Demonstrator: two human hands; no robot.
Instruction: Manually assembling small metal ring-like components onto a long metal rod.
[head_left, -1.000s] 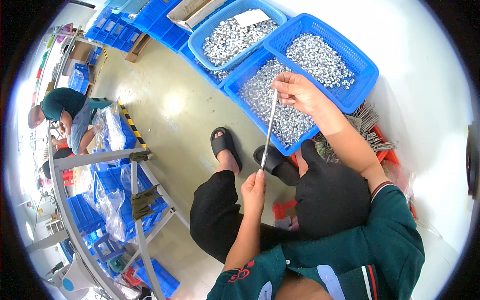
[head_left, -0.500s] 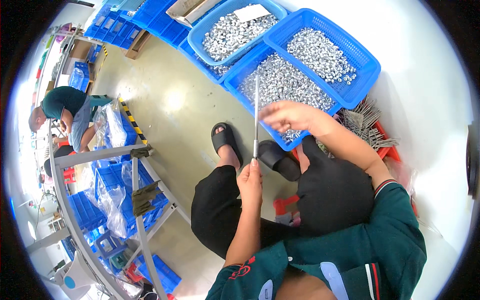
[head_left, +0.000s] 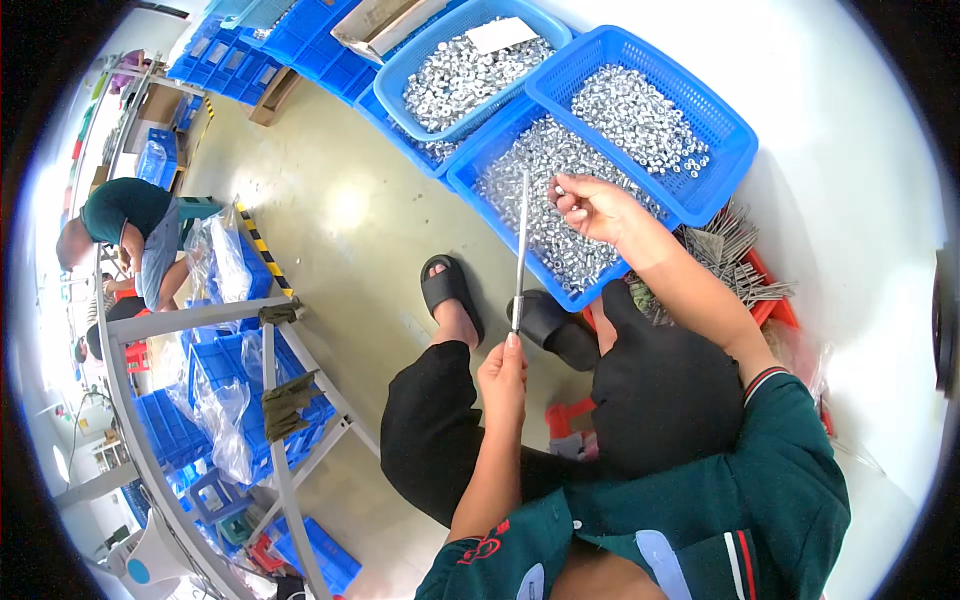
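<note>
My left hand [head_left: 503,377] is closed around the lower end of a thin metal rod [head_left: 523,235], which stands nearly upright, leaning slightly right. A short, thicker metal piece sits round the rod just above my thumb. My right hand [head_left: 592,207] hovers over a blue plastic basket [head_left: 510,225] full of small silvery ring-like metal pieces [head_left: 560,155]. Its fingers are curled together, with small bright spots at the tips; whatever they pinch is too small to name. The right hand is apart from the rod.
Another blue basket [head_left: 742,150] of metal pieces overlaps the first, and a lighter blue one [head_left: 393,95] stands behind. Metal rods [head_left: 722,245] lie in a red bin [head_left: 782,310] at right. A grey frame [head_left: 200,318] stands left; a person [head_left: 135,215] bends beyond it.
My right hand has moved away from the rod, rightward and slightly up, over the basket. The rod has dipped slightly and tilted a little right in my left hand.
</note>
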